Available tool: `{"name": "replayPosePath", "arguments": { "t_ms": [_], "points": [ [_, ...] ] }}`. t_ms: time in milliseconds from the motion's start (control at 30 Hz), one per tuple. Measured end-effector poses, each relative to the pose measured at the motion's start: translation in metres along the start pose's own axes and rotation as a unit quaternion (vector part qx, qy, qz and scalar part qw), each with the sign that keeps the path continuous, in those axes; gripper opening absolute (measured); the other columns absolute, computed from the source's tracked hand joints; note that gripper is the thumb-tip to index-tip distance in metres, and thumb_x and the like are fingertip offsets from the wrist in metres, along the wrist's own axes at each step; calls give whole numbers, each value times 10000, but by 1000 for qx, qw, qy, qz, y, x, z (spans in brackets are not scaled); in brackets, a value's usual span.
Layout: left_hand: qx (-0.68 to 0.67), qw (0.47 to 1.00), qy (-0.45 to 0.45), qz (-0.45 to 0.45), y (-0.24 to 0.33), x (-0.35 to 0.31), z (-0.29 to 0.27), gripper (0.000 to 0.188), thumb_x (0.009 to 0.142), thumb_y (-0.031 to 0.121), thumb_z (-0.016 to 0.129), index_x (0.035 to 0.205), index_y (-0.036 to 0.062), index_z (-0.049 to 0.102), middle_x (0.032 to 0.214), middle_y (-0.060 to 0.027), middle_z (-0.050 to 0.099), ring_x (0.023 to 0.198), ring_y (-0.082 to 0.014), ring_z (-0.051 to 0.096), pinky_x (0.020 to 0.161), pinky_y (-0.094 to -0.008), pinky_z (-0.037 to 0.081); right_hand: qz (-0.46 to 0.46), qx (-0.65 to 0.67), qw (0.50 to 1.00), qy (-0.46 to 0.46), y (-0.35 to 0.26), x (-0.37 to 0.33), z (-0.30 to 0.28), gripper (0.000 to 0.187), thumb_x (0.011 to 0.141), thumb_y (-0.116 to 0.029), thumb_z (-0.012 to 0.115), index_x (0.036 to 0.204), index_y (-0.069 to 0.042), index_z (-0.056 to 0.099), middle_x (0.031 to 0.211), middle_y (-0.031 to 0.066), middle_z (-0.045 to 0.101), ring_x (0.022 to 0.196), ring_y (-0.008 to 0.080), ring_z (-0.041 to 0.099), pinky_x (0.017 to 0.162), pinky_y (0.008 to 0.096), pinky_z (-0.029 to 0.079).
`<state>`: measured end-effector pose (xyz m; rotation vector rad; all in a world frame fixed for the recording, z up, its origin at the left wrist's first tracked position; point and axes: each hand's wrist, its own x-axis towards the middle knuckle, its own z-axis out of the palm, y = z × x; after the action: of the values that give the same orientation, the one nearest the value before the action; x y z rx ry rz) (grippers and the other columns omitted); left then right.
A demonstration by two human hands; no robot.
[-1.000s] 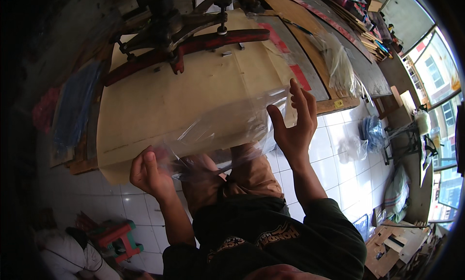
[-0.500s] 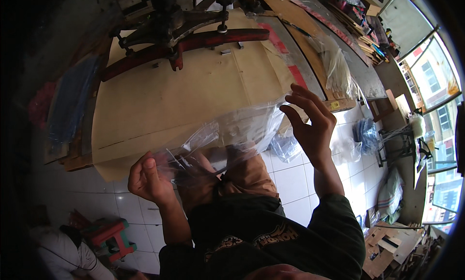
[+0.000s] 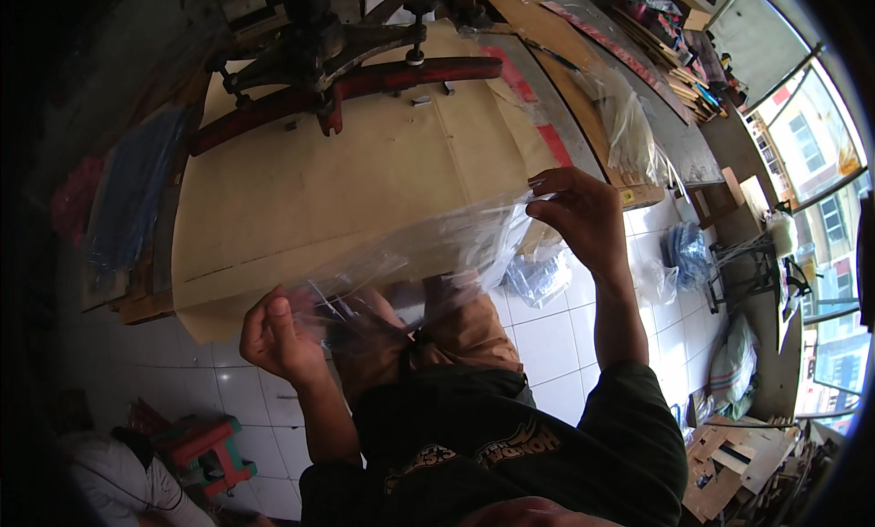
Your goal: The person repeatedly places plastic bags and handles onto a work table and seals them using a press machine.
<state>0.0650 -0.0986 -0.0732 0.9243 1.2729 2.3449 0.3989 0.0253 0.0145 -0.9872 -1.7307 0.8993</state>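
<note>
Step in hand looks like holding the clear plastic film (image 3: pixel 447 245) spread across the near edge of the tan sheet (image 3: pixel 301 190), left hand (image 3: pixel 283 337) apparently pinching one end, right hand (image 3: pixel 585 219) thumb-and-fingers on the other corner; next move likely calls for even tension.

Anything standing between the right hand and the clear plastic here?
No, nothing visible: the right hand is right at the edge of the clear plastic, and the brown sheet lies beneath, not between them.
</note>
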Motion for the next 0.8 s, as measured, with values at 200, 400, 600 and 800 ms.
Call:
{"name": "replayPosePath", "arguments": {
  "t_ms": [200,400,600,800],
  "points": [
    [-14,1000,5,14,4,2,7,199,883,70,680,963,-112,689,871,-158,703,711,-202,671,620,-310,584,54,46,995,68,-3,-7,8,160,812,44,796,944,63,707,878,132,750,833,168,734,788,283,599],
    [-16,1000,0,6,1,8,2,198,892,60,658,971,-120,682,829,-158,694,683,-206,665,609,-316,586,38,91,994,54,2,-5,9,142,827,47,783,944,60,702,862,122,741,832,163,733,779,281,600],
    [-26,1000,-4,-10,-1,10,3,196,895,55,650,973,-123,680,839,-155,695,699,-205,668,622,-311,583,18,59,998,12,-4,1,10,153,857,49,743,1006,29,715,911,87,711,896,150,710,802,287,575],
    [-24,1000,-12,-14,-7,9,1,200,896,62,652,965,-123,680,852,-153,696,706,-200,668,629,-306,583,-7,-66,991,-114,-14,12,-4,162,898,42,675,1055,33,714,955,94,715,897,151,694,805,298,559]
  ]
}}
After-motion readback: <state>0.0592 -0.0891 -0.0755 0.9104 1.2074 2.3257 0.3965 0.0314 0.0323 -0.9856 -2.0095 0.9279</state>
